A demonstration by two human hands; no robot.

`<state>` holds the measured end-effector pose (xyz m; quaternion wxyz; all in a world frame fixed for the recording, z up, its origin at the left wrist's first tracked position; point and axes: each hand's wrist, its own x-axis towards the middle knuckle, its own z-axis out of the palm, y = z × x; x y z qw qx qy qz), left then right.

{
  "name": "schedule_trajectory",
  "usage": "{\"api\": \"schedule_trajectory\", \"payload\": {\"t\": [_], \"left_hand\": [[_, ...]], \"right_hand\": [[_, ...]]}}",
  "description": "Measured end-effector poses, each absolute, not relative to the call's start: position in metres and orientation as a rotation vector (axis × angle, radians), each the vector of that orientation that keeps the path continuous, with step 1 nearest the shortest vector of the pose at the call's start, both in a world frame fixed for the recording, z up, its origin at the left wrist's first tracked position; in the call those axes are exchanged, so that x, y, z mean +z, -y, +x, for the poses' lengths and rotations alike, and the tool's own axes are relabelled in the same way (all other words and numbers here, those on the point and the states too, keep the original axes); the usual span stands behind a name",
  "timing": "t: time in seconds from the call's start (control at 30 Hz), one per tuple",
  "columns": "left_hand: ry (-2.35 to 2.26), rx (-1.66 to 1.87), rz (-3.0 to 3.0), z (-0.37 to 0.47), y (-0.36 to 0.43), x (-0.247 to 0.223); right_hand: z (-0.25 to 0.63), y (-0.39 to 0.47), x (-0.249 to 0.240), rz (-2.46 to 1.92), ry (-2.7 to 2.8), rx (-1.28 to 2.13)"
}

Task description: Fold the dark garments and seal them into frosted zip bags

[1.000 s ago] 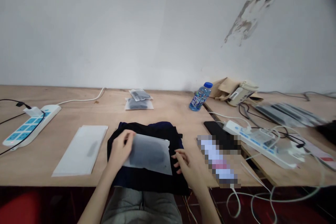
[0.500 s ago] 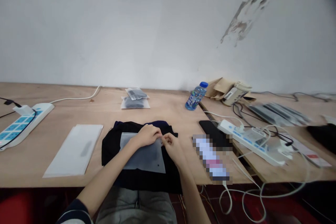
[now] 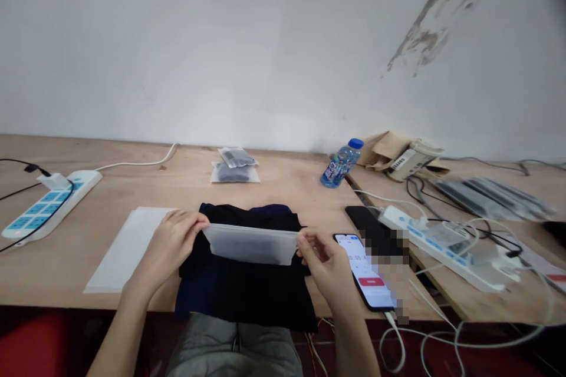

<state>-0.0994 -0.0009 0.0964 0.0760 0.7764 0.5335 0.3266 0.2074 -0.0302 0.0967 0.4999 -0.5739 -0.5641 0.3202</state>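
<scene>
A frosted zip bag (image 3: 254, 247) with something dark inside is stretched level between my two hands, lifted over dark cloth. My left hand (image 3: 174, 241) pinches the bag's upper left corner. At its upper right corner, my right hand (image 3: 322, 253) is closed on the edge with fingertips and thumb. Below the bag lies black and navy folded fabric (image 3: 260, 300), reaching the table's front edge. Beside my left wrist is a stack of flat white bags (image 3: 121, 253), partly covered by that hand.
Two filled bags (image 3: 236, 174) lie stacked further back. A blue-capped bottle (image 3: 340, 165) stands to their right. A lit phone (image 3: 365, 274) and a black phone-like slab (image 3: 369, 227) lie right of my hand. Power strips (image 3: 53, 206) and cables flank both sides; a coffee cup (image 3: 413, 159) is behind.
The bag has been raised off the cloth and tilted up. My hands have moved apart from its top edge's right part to opposite corners. The view has shifted slightly.
</scene>
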Motion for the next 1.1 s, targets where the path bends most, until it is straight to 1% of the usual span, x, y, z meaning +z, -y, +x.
{"api": "schedule_trajectory", "payload": {"t": [0.1,0.17,0.3,0.43,0.53,0.63,0.77,0.83,0.9,1.03,1.1], "left_hand": [[-1.636,1.183,2.137,-0.099,0.009,0.085],[-1.64,1.295,1.965,-0.092,0.014,0.073],[-1.642,1.416,1.725,-0.079,0.022,0.047],[-1.617,1.431,1.657,-0.079,0.03,0.038],[-1.586,1.402,1.667,-0.084,0.034,0.039],[-1.574,1.394,1.666,-0.087,0.037,0.04],[-1.565,1.366,1.669,-0.084,0.036,0.037],[-1.579,1.415,1.644,-0.08,0.034,0.037],[-1.616,1.53,1.57,-0.075,0.031,0.039],[-1.645,1.864,1.321,-0.071,0.023,0.044],[-1.578,1.95,1.166,-0.069,0.02,0.042]], "right_hand": [[0.199,0.03,0.095,-1.381,1.438,0.721],[0.196,0.031,0.09,-1.379,1.564,0.748],[0.195,0.037,0.09,-1.366,1.825,0.768],[0.185,0.041,0.11,-1.37,1.873,0.533],[0.164,0.037,0.122,-1.339,2.096,0.388],[0.137,0.028,0.12,-1.372,2.424,0.268],[0.109,0.012,0.112,-1.575,2.719,0.123],[0.106,0.004,0.113,-1.566,2.739,0.074],[0.113,-0.002,0.119,-1.462,2.68,0.112],[0.138,-0.005,0.141,-1.339,2.321,0.336],[0.146,-0.002,0.147,-1.306,2.128,0.482]]}}
